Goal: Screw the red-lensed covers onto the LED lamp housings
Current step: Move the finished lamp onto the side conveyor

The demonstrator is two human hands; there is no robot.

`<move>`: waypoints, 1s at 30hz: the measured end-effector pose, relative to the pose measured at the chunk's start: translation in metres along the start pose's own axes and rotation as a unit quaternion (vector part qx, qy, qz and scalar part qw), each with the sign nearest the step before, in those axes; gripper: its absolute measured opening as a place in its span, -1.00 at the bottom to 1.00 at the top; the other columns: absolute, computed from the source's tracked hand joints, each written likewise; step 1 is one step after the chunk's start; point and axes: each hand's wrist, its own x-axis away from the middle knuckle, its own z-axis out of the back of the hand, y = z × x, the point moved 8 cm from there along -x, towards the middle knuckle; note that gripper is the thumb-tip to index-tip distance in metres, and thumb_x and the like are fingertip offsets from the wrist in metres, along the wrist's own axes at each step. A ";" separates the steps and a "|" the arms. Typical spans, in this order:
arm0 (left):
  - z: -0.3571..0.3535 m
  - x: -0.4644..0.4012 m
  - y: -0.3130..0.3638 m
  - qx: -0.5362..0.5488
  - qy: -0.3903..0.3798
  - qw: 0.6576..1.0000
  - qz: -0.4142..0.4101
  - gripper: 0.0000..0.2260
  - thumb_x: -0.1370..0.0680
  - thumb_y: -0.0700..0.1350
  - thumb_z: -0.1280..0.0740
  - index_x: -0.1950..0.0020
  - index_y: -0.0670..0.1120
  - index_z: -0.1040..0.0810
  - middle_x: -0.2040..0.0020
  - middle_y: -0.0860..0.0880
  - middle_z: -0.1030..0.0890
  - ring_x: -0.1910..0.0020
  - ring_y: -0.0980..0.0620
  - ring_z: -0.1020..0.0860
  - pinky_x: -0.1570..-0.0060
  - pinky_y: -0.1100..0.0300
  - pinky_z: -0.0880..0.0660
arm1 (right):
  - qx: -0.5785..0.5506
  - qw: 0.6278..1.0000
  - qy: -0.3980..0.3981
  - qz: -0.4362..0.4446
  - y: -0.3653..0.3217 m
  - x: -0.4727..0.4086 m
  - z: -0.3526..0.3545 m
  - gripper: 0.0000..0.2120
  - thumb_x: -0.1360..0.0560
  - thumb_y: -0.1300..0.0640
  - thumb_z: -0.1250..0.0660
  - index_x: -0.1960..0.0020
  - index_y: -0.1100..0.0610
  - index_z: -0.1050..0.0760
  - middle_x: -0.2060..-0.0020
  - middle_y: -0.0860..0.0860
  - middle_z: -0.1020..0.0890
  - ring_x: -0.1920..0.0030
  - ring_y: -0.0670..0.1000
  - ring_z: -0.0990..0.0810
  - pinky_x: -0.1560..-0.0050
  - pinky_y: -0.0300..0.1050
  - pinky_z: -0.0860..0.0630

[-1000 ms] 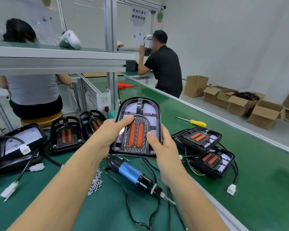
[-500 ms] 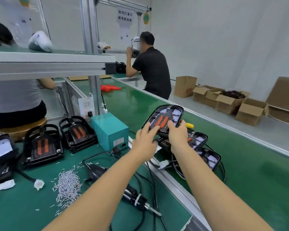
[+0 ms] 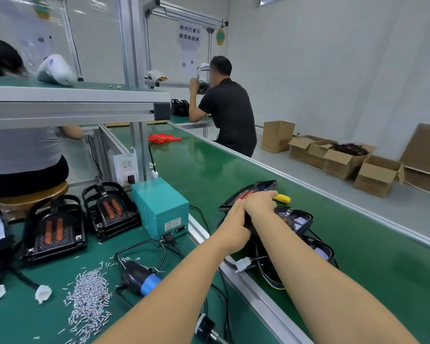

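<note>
Far left of the bench: two black lamp housings with red-lensed covers. The nearer unit [image 3: 54, 229] lies flat; the second unit [image 3: 111, 209] rests just behind and to its right on a small stack. In front of them, a loose heap of small silver screws [image 3: 90, 299] spreads over the green mat. Right of the heap lies the electric screwdriver [image 3: 140, 278], blue band visible, cable looped around it. Behind it stands a teal power box [image 3: 160, 206] at the bench edge.

Centre right, over the green conveyor belt [image 3: 209, 170]: both arms reach out to one assembled lamp [image 3: 248, 193], tilted, its far end raised. The left hand [image 3: 233, 228] holds its near edge, fingers mostly straight along the side; whether they curl under is not visible. The right hand [image 3: 260, 202] clasps the lamp from above, fingers bent over it.

Beneath and right of the hands, further finished lamps [image 3: 297, 219] lie stacked on the belt, wires trailing. A yellow screwdriver handle [image 3: 283, 198] shows just beyond the right hand.
</note>
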 end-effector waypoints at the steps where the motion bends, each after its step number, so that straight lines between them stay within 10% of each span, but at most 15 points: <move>1: -0.001 -0.002 -0.001 0.003 -0.001 1.000 0.002 -0.31 -0.47 -0.46 -0.14 -0.52 -0.02 -0.08 -0.53 0.01 -0.11 -0.52 0.02 -0.09 -0.48 0.05 -0.11 | 0.032 0.999 0.018 0.004 0.000 -0.001 0.003 -0.39 -0.62 0.20 -0.15 -0.56 0.21 0.07 -0.49 0.26 -0.17 -0.43 0.23 -0.28 -0.38 0.08 -0.26; 5: -0.002 -0.009 -0.008 -0.017 -0.013 1.000 0.020 -0.25 -0.43 -0.45 -0.14 -0.55 -0.01 -0.04 -0.55 -0.02 -0.09 -0.53 0.00 -0.07 -0.49 0.03 -0.09 | 0.233 0.963 0.047 0.125 -0.013 -0.002 0.006 -0.39 -0.58 0.13 -0.22 -0.56 0.06 -0.06 -0.56 0.09 -0.05 -0.53 0.15 -0.08 -0.48 0.16 -0.04; 10: 0.004 -0.013 -0.017 -0.064 -0.033 0.996 0.047 -0.27 -0.41 -0.40 -0.20 -0.54 -0.03 -0.07 -0.49 -0.02 -0.21 -0.45 -0.12 -0.23 -0.40 -0.04 -0.23 | 0.417 0.879 -0.024 0.229 -0.020 0.000 -0.012 -0.57 -0.63 0.02 0.03 -0.27 0.11 -0.54 -0.34 0.08 -0.47 -0.43 0.15 -0.23 -0.42 0.23 -0.07; 18: 0.003 0.003 -0.049 -0.257 -0.085 0.959 0.087 -0.28 -0.48 -0.30 -0.13 -0.58 -0.07 0.10 -0.58 0.00 0.13 -0.55 0.05 0.09 -0.50 -0.03 0.16 | 0.493 0.834 -0.002 0.250 -0.019 0.012 -0.022 -0.51 -0.64 0.01 0.12 -0.30 0.12 -0.49 -0.37 0.15 -0.45 -0.47 0.22 -0.19 -0.44 0.35 0.02; 30: 0.032 0.042 -0.053 -0.274 -0.042 0.954 0.109 -0.48 -0.61 -0.17 -0.06 -0.56 -0.07 0.01 -0.57 -0.04 -0.05 -0.53 -0.06 -0.02 -0.46 -0.15 0.18 | 0.505 0.825 -0.003 0.254 -0.017 0.021 -0.022 -0.48 -0.63 -0.12 0.15 -0.36 0.04 -0.43 -0.43 0.13 -0.37 -0.48 0.22 -0.18 -0.40 0.47 0.21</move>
